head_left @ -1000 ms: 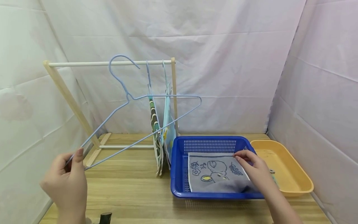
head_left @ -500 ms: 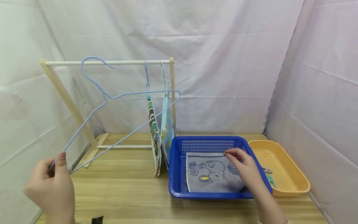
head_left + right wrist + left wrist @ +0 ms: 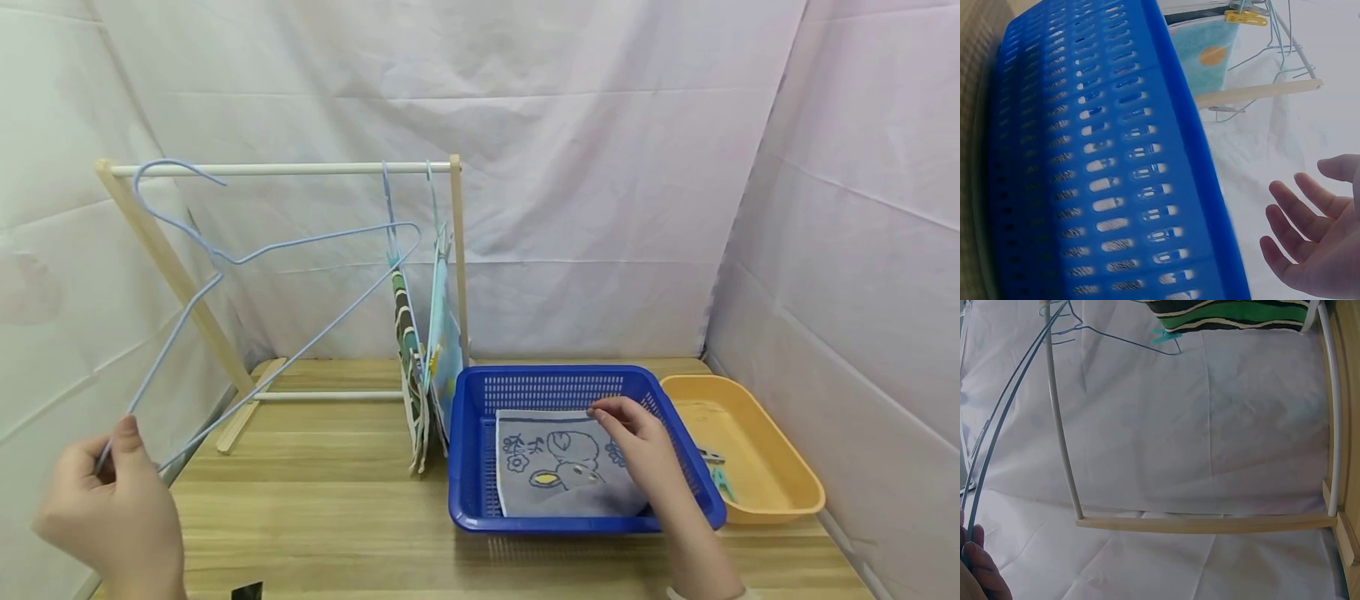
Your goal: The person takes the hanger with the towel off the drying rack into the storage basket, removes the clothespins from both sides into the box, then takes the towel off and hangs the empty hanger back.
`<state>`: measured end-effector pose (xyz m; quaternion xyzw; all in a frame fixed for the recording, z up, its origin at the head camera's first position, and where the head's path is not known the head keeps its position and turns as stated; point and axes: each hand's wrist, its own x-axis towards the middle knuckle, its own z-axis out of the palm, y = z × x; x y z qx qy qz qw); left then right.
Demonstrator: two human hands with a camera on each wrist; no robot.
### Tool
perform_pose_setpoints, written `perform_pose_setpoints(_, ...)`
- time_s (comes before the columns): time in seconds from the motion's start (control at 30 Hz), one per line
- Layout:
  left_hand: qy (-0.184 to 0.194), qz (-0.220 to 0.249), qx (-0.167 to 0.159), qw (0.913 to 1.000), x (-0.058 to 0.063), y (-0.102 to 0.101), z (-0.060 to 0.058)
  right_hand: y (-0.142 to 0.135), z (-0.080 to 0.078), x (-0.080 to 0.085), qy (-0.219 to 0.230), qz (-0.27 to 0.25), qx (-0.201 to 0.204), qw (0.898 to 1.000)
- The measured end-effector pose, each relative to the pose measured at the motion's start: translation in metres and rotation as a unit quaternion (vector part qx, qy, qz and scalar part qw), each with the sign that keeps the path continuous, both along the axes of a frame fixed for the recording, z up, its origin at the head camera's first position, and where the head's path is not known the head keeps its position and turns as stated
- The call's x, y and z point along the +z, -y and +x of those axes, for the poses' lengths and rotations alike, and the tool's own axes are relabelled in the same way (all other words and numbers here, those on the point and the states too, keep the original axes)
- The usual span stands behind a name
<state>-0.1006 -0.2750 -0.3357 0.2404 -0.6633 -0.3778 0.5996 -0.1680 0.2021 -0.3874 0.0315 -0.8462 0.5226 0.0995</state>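
Note:
My left hand [image 3: 116, 508] grips one lower corner of a light-blue wire hanger [image 3: 216, 253], holding it up in front of the drying rack with its hook near the rack's top bar. In the left wrist view the fingers curl round the hanger wire [image 3: 1005, 412]. My right hand [image 3: 637, 437] is over the upper edge of a grey towel [image 3: 551, 454] with a rabbit drawing. That towel lies in a blue perforated basket [image 3: 480, 523]. From the right wrist view, the right hand [image 3: 1316, 231] has loosely spread fingers and nothing between them.
A wooden rack with a white top bar [image 3: 300, 169] stands at the back left. On its right end hang a green striped cloth [image 3: 405, 312] and a light-blue cloth [image 3: 447, 333]. An orange tray [image 3: 757, 442] with clothespins [image 3: 722, 483] stands right of the basket.
My left hand has carried the hanger to the left, toward the rack's left end. My right hand has shifted slightly left along the towel's upper edge. The towel stays in the basket.

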Motion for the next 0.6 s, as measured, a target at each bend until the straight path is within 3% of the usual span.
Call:
perform_pose_setpoints(0.27,0.019,0.013,0.021,0.9995,0.002,0.006,0.001,0.009,-0.004,-0.004,0.018,-0.022,0.005,1.000)
perform_pose_setpoints(0.6,0.029,0.009,0.032,0.9990,0.004,0.006,0.000,0.022,-0.016,-0.002,0.005,0.014,0.010,1.000)
